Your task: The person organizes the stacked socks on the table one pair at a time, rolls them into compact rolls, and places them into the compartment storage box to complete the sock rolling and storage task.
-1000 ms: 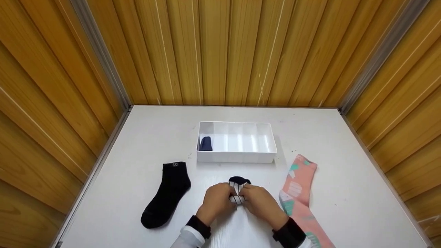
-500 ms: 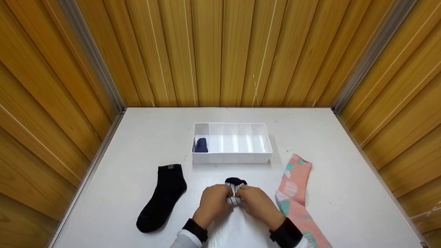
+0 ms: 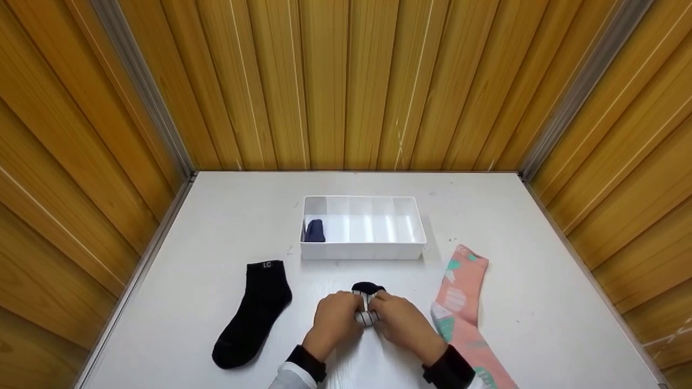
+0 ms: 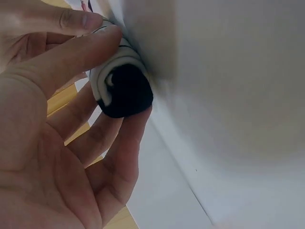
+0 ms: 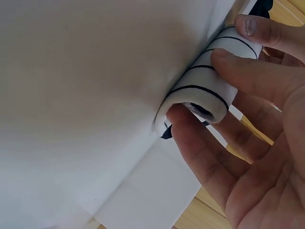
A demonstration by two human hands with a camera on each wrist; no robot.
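Note:
A white sock with thin black stripes is partly rolled up at the front middle of the table. Its dark end lies flat beyond the fingers. My left hand grips the roll from the left, and in the left wrist view the thumb presses on top of the spiral end with fingers curled below. From the other side my right hand pinches the striped roll, thumb on top and a fingertip at its open end. The hands cover much of the sock in the head view.
Behind the hands stands a white divided box, with a folded navy sock in its left compartment. A black sock lies flat at left. At right, a pink patterned sock runs under the right forearm. Wood-look walls enclose the table.
Both hands stay on the striped sock, and the striped stretch between the roll and the dark end looks slightly shorter. The head view has shifted a little; the other socks and box stay put.

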